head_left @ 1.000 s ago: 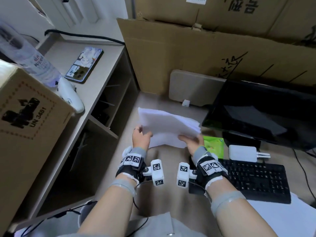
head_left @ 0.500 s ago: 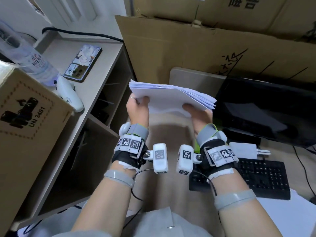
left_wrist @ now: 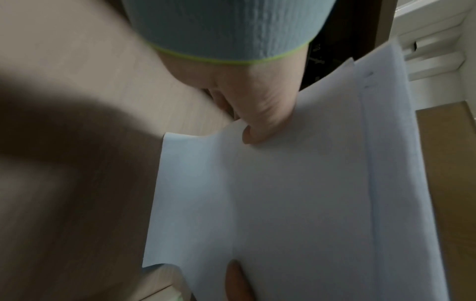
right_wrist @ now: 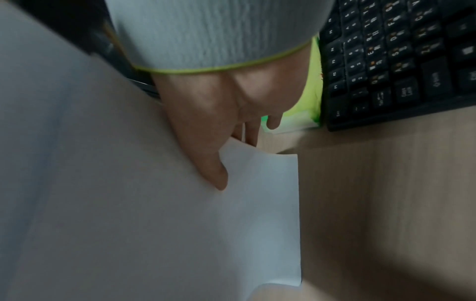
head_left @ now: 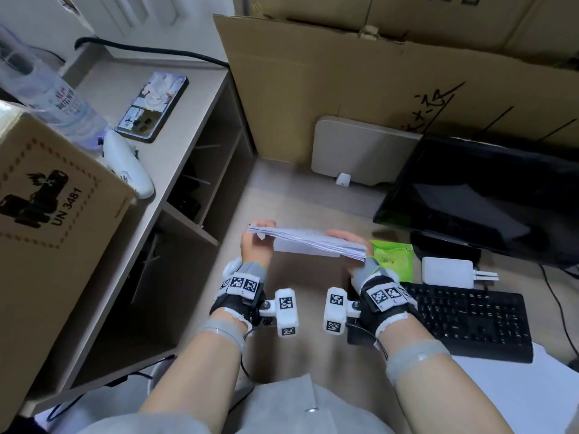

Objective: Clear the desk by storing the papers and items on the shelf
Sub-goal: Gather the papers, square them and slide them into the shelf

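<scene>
Both hands hold 1 paper stack edge-on above the desk, beside the shelf. Left hand grips the left end, thumb on the near face, fingers curled behind. Right hand pinches the right end the same way. Keyboard and green packet lie right of the stack.
</scene>
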Motion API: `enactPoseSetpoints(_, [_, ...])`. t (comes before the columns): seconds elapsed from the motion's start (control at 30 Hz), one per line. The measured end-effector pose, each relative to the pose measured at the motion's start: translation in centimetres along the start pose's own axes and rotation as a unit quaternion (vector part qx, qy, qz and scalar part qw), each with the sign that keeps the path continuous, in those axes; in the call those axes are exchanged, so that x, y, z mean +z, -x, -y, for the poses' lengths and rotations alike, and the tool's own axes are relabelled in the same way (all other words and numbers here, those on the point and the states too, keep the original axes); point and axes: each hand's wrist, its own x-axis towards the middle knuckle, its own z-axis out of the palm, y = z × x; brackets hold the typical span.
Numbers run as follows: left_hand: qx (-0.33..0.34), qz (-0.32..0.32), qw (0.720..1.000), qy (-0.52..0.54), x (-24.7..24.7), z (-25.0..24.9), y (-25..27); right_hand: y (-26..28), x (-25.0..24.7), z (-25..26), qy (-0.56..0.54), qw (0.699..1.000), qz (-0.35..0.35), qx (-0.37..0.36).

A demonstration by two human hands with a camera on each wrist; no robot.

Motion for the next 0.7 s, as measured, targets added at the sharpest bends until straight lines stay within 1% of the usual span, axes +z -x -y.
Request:
enactPoseSetpoints(0.03, [0.001, 0.005, 1.000, -0.015, 0.1, -0.1, -0.2, -0.3, 0.1, -0.3, -0.033, 0.999, -0.011, 0.025])
enactPoseSetpoints(0.1, [-0.003, 0.004, 1.000, -0.025, 0.2, -0.8, -0.5, -0.5, 0.4, -0.2, -0.033, 0.998, -0.047, 0.019])
enactPoseSetpoints(0.17, [-0.002, -0.006, 1.000, -0.006, 0.3, -1.9, -0.1, 0.1, 0.2, 0.7, -0.040, 0.996, -0.079, 0.012])
enactPoseSetpoints(0.23, [0.026, -0.002, 0.999, 0.028, 0.3, -3.6, 0.7, 0.7, -0.6, 1.4, -0.057, 0.993, -0.100, 0.005])
enactPoseSetpoints(0.3, [0.058, 0.014, 0.998, 0.035, 0.4, -4.8, 1.7, 1.9, -1.7, 1.8, -0.123, 0.988, -0.095, -0.020])
enactPoseSetpoints(0.33, [0.067, 0.025, 0.997, 0.037, 0.5, -5.1, 2.2, 2.4, -2.4, 1.8, -0.168, 0.982, -0.081, -0.023])
enactPoseSetpoints(0.4, [0.070, 0.052, 0.995, 0.042, 0.9, -5.0, 3.2, 3.9, -3.9, 1.7, -0.224, 0.972, -0.062, -0.024])
enactPoseSetpoints(0.47, [0.034, 0.095, 0.994, 0.029, 1.7, -4.5, 4.8, 5.1, -5.6, 0.9, -0.241, 0.968, -0.061, -0.036])
enactPoseSetpoints(0.57, [-0.060, 0.153, 0.986, 0.002, 2.5, -3.4, 7.2, 6.0, -7.6, -0.8, -0.235, 0.969, -0.075, -0.032])
enactPoseSetpoints(0.6, [-0.080, 0.178, 0.981, -0.010, 3.0, -3.0, 8.6, 6.7, -8.6, -1.8, -0.230, 0.969, -0.081, -0.031])
enactPoseSetpoints(0.63, [-0.098, 0.196, 0.975, -0.018, 3.4, -2.6, 9.9, 7.2, -9.5, -2.9, -0.228, 0.969, -0.087, -0.032])
enactPoseSetpoints(0.7, [-0.107, 0.222, 0.969, -0.008, 4.4, -1.8, 11.9, 9.0, -10.9, -4.5, -0.241, 0.965, -0.096, -0.029])
